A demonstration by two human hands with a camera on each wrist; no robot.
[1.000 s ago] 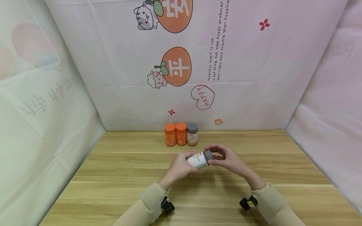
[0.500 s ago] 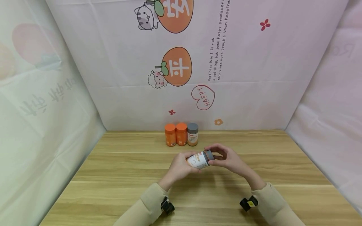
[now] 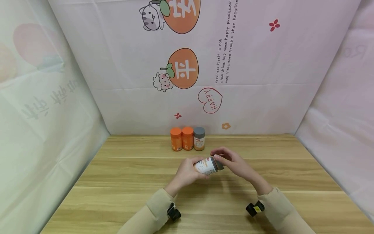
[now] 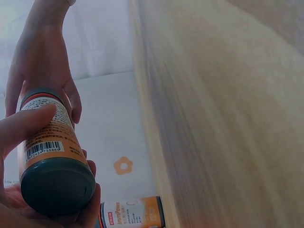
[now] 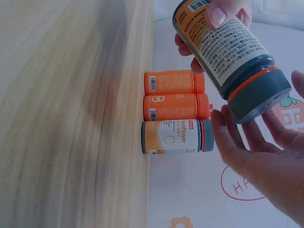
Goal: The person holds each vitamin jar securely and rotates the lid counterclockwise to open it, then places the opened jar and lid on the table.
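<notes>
"What fills the most space?"

"A white printed cloth (image 3: pixel 263 65), rising behind the table's back edge. Next comes the wood-grained table (image 3: pixel 117 182) itself, then two beige sleeves (image 3: pixel 146 214) reaching over it from the near side."

"And the hands?"

"The left hand (image 3: pixel 186 170) is wrapped round a bottle (image 3: pixel 204 166), its thumb laid across the label. The right hand (image 3: pixel 236 165) is beside the bottle's top end, fingers spread and slightly bent, clasping nothing. Whether a fingertip touches that end, I can't tell."

"Where exactly is that bottle?"

"Held above the table, roughly midway between its left and right edges. It's tilted, top toward the right hand, with fine print and a barcode on a white and orange label."

"Any others like it?"

"Three stand upright in a row near the middle of the back edge: two orange bottles (image 3: pixel 176 140) side by side, then a gray-lidded bottle (image 3: pixel 199 143) at the right end."

"And the smallest things?"

"A black camera (image 3: pixel 174 213) at each wrist, the bottle's dark gray cap (image 5: pixel 260 97) on its neck, and a thin orange ring (image 5: pixel 251 81) just below that."
</notes>
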